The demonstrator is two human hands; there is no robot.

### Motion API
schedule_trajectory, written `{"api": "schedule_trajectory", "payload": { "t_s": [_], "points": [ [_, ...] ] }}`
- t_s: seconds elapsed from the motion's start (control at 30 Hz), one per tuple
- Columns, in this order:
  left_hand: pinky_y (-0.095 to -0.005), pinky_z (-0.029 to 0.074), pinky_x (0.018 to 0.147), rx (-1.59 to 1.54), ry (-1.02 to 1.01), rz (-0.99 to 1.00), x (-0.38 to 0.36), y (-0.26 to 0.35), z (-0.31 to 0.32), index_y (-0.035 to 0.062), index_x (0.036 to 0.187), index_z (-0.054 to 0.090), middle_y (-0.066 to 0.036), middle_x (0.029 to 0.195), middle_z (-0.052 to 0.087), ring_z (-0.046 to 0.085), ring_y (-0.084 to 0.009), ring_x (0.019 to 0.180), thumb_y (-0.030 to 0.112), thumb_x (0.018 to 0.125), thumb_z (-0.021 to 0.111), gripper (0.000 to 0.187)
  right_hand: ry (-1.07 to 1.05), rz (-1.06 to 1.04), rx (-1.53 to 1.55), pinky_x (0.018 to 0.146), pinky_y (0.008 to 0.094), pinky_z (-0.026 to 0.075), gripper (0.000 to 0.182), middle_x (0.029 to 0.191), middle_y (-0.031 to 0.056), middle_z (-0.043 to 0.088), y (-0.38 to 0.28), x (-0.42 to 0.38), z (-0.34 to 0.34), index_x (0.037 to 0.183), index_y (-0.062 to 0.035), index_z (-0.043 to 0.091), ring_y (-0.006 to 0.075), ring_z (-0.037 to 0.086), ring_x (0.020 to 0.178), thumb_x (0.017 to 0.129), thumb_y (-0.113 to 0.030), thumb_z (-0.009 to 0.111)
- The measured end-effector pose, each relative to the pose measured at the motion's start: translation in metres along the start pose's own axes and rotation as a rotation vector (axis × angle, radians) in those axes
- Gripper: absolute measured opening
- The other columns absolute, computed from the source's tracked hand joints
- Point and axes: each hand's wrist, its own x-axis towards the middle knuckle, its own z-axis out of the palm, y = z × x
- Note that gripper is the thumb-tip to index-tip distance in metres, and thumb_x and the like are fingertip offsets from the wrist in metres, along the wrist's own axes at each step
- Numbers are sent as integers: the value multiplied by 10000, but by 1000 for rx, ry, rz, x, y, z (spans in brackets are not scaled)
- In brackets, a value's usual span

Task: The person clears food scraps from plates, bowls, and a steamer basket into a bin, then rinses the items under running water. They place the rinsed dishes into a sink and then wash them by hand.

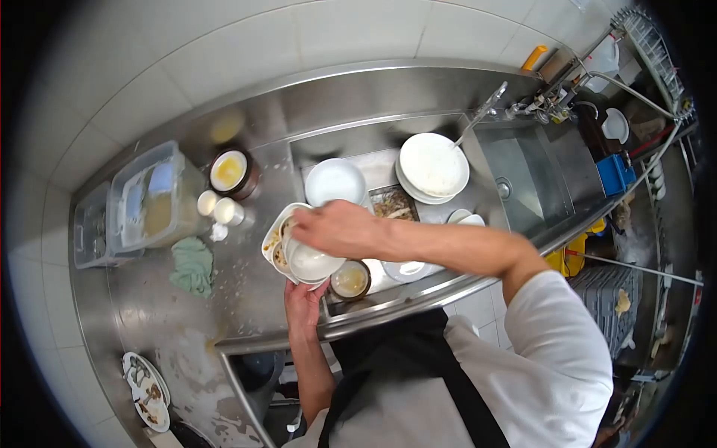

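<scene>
My left hand (pixel 304 302) holds a soiled white dish (pixel 273 237) from below by its near edge, over the left rim of the sink. Brown food remains show in that dish. My right hand (pixel 332 228) reaches across from the right, its fingers closed on a white bowl (pixel 312 263) tilted over the dish. Its fingertips are partly hidden and slightly blurred. Close by is a round brown-rimmed pot (pixel 350 279) with pale liquid inside. A white plate (pixel 335 181) lies just beyond my right hand.
White plates (pixel 434 164) are stacked in the sink, beside a strainer of food scraps (pixel 393 203). Leftward stand a brown pot with a yellowish top (pixel 228 172), small white cups (pixel 228 212), a green cloth (pixel 192 266) and a plastic tub (pixel 155 198). Dirty plates (pixel 147 392) lie lower left.
</scene>
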Motion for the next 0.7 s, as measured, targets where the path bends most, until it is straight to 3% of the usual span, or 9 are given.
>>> {"api": "schedule_trajectory", "payload": {
  "t_s": [0.13,0.23,0.37,0.4,0.5,0.63,0.7],
  "points": [
    [-432,550,866,173,10,-69,21,-47,45,22,1342,347,-165,1280,503,578,-301,1100,-61,830,484,536,201,455,420,578,454,489,175,870,170,541,60,-112,2,945,-20,517,386,586,659,807,-93,595],
    [-459,515,907,197,28,-158,45,-96,71,43,1363,331,-169,1288,497,560,-310,1128,-53,860,447,525,290,483,486,582,463,473,165,865,194,529,90,-150,30,940,-14,515,413,571,679,814,-78,600],
    [-449,528,896,167,-3,-169,66,-140,116,20,1343,359,-149,1273,505,567,-285,1112,-67,835,509,537,322,606,472,612,458,475,160,891,208,576,141,-183,52,963,6,527,413,584,734,835,-82,564],
    [-430,551,871,184,2,-184,73,-147,124,6,1340,349,-159,1254,511,570,-293,1102,-84,819,504,551,272,617,441,565,431,506,214,905,246,593,152,-188,51,1039,32,472,382,627,701,853,-58,524],
    [-423,558,865,228,-10,-208,91,-168,131,1,1327,352,-170,1237,517,581,-310,1083,-91,813,494,541,-24,1024,941,492,400,532,283,896,291,585,180,-197,49,1106,40,384,339,659,642,851,-29,487],
    [-401,571,844,171,-2,-284,108,-196,128,-8,1286,381,-190,1186,546,615,-316,1022,-86,807,496,498,179,1029,1270,479,382,556,407,897,274,594,186,-213,38,1167,33,292,309,661,587,816,-10,494],
    [-390,576,834,178,-7,-301,107,-201,124,-8,1286,383,-192,1175,553,622,-306,1008,-76,815,497,490,480,1142,1379,424,327,552,504,935,223,592,201,-235,46,1249,-9,248,269,656,568,813,-3,500]
  ]
}}
